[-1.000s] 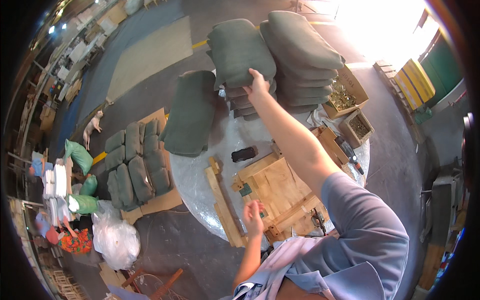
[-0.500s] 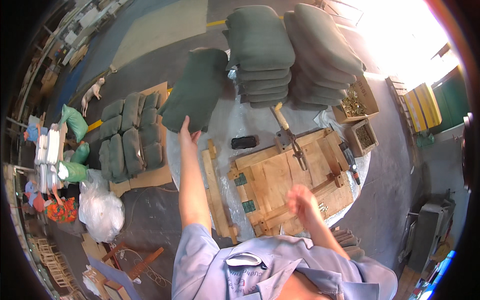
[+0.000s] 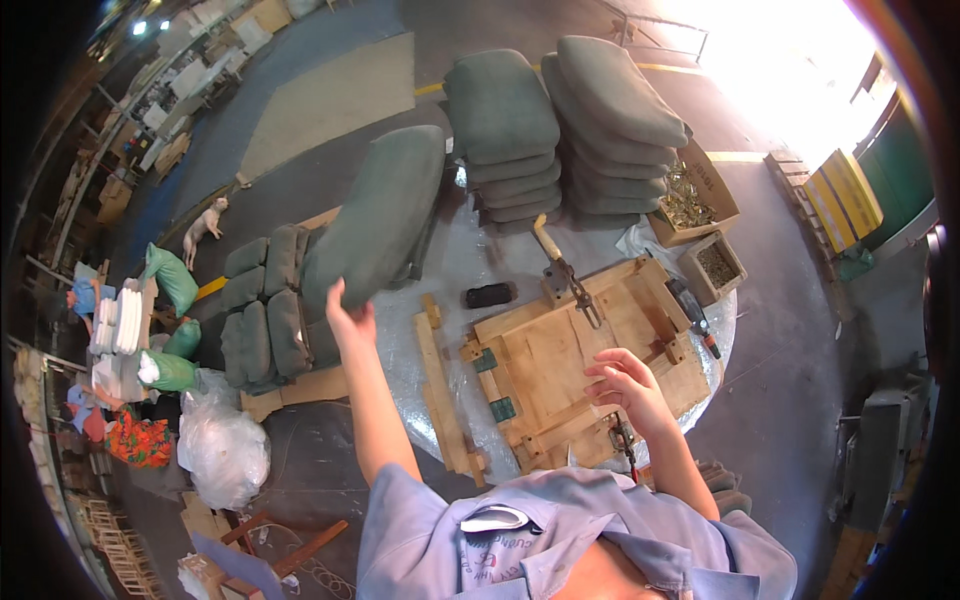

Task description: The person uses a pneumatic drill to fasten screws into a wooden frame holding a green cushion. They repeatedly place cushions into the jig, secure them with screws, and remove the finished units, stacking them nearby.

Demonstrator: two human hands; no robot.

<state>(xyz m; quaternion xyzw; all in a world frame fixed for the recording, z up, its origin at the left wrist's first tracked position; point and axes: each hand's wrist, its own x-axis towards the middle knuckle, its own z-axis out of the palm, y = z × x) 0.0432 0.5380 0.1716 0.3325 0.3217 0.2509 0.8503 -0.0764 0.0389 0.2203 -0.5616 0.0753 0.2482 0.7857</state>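
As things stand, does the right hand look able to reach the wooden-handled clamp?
Probably yes: the right hand is open and looks empty above the wooden fixture, and nothing appears to stand between it and the wooden-handled clamp.

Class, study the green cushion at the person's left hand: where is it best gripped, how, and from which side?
Probably by the near end of the green cushion, coming from the person's side, thumb above and fingers beneath. The long pad's narrow, rounded end faces the person, where the left hand touches it; its far end lies beyond.
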